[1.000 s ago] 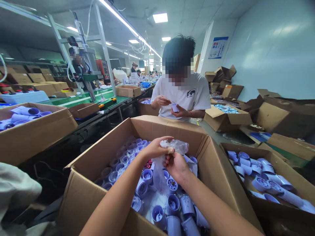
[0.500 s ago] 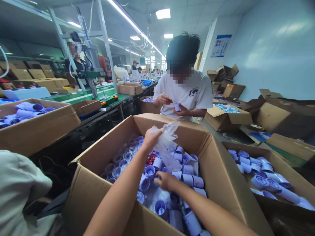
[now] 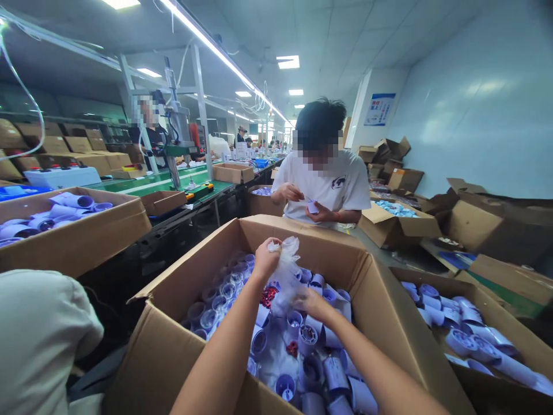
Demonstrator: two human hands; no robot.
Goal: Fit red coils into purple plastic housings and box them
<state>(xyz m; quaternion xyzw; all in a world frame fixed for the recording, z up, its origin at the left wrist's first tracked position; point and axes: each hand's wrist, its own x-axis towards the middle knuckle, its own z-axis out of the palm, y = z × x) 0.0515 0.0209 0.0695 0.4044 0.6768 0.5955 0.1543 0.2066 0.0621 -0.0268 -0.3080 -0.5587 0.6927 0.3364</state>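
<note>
My left hand (image 3: 266, 260) is closed around the gathered top of a clear plastic bag (image 3: 286, 275), raised over a large open cardboard box (image 3: 400, 323). Lower down, my right hand (image 3: 316, 305) has its fingers on the bag's lower part; the fingertips are partly hidden in the film. Below both hands the box is full of lilac plastic cups (image 3: 336, 372). Clear cups (image 3: 208, 318) fill its left side. Small red parts (image 3: 269, 295) show beside my left forearm, and a red cluster (image 3: 292, 348) lies among the cups nearer me.
Across the box a person in a white T-shirt (image 3: 322, 178) holds a small lilac cup (image 3: 311, 206). More lilac cups lie in a right-hand carton (image 3: 510, 369) and a left-hand carton (image 3: 86, 242). A green conveyor line (image 3: 196, 176) with a press (image 3: 177, 129) runs at left.
My right hand has risen from the cups to the bag's lower part. The bag has shifted slightly left and down with my left hand. A red cluster now shows among the nearer cups.
</note>
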